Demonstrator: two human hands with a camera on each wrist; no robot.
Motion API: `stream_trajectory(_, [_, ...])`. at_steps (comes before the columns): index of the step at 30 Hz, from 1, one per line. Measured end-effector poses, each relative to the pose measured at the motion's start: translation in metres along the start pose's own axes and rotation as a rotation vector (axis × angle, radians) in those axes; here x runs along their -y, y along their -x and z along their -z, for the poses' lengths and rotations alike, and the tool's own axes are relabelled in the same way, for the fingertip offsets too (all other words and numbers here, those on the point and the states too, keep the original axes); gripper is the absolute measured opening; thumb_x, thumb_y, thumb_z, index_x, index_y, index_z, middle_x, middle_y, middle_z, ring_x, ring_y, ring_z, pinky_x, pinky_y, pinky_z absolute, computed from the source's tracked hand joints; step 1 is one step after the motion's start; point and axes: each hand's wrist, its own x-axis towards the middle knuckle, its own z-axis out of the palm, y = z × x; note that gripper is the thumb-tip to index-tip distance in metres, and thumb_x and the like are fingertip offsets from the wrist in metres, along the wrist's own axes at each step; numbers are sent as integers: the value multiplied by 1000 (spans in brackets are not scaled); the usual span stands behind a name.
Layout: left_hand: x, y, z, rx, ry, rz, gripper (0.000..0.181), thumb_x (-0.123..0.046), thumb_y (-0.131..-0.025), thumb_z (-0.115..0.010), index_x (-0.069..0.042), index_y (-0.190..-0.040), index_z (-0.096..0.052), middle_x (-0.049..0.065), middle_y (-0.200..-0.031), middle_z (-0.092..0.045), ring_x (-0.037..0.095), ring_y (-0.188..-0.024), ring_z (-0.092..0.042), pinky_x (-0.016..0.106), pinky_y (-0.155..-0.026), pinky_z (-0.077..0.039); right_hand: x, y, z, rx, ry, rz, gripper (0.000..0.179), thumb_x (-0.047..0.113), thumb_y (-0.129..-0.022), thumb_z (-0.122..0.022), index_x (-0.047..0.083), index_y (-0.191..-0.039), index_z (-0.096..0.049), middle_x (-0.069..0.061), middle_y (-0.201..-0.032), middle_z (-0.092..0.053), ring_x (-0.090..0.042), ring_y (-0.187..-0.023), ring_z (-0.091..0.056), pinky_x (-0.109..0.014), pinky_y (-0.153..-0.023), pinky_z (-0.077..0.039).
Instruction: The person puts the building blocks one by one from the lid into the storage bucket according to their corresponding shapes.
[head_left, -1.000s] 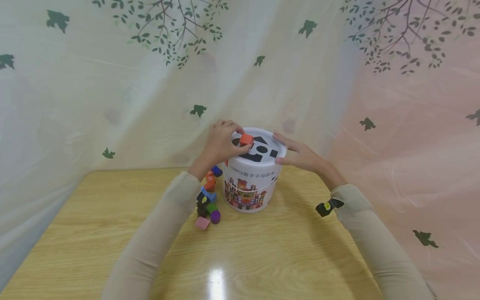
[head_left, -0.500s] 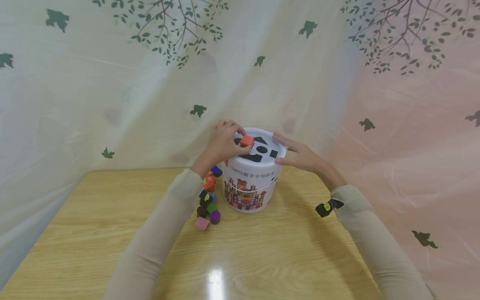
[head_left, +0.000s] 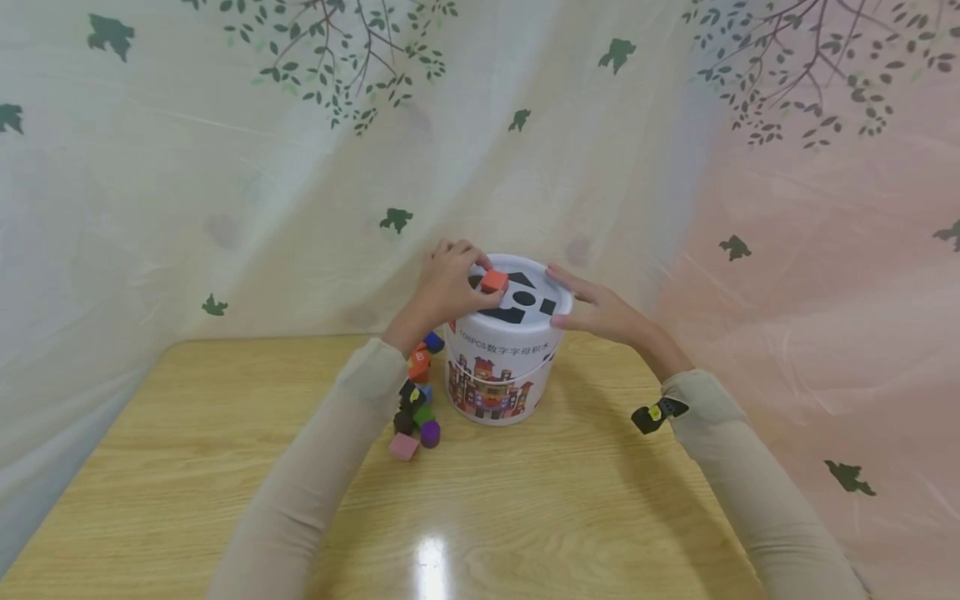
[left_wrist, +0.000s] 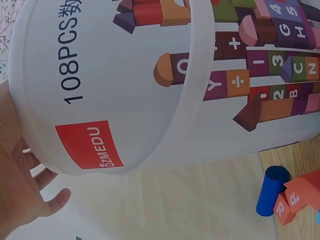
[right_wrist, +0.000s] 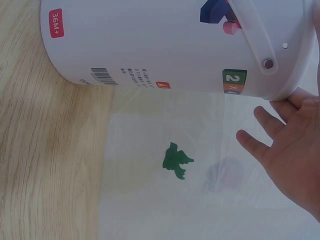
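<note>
A white bucket with printed block pictures stands upright on the table, its lid cut with dark shaped openings. Over the left part of the lid, my left hand pinches a red-orange block between thumb and fingers. The left wrist view shows that hand beside the rim, with the block hidden behind the bucket. On the opposite side, my right hand rests with spread, fairly straight fingers against the lid's rim. In the right wrist view, the right hand's fingertips extend beside the bucket's top edge.
Left of the bucket lies a cluster of loose blocks, including a pink block, a purple cylinder, a green block and a blue cylinder. A leaf-patterned curtain hangs behind the wooden table.
My left forearm has shifted slightly to the right, and the red-orange block has turned a little over the lid. The right hand and the bucket keep their places.
</note>
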Motion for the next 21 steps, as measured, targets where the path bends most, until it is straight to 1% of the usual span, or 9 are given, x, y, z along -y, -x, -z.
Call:
stream_trajectory(7, [0, 1, -1, 6, 7, 11, 51, -48, -86, -76, -14, -123, -65, 7, -130, -58, 26, -120, -43, 46, -106, -37, 2, 0, 0, 2, 5, -11, 86, 49, -92, -70, 38, -162, -21, 13, -171, -10, -35, -157, -21, -68, -119, -24])
stream_trajectory(10, [0, 1, -1, 12, 4, 17, 51, -48, -87, -75, -14, -123, -65, 7, -130, -58, 26, -120, -43, 46, -106, -37, 4, 0, 1, 6, 6, -12, 87, 49, -92, -70, 37, -162, -20, 13, -171, -9, -35, -157, -21, -69, -119, -23])
stream_trajectory(16, [-1, 1, -2, 22, 4, 29, 51, -49, -88, -75, -14, -124, -65, 7, -131, -58, 26, -120, -43, 46, -106, -36, 4, 1, 0, 0, -4, 6, 85, 43, -93, -71, 32, -162, -23, 9, -172, -10, -37, -156, -23, -69, -119, -23])
stream_trajectory(21, [-1, 2, -1, 25, 10, 22, 51, -49, -88, -74, -14, -124, -66, 7, -131, -58, 26, -120, -43, 46, -105, -36, 3, 1, 0, -3, -17, 12, 84, 39, -93, -72, 30, -162, -24, 8, -172, -12, -37, -156, -23, -68, -119, -23])
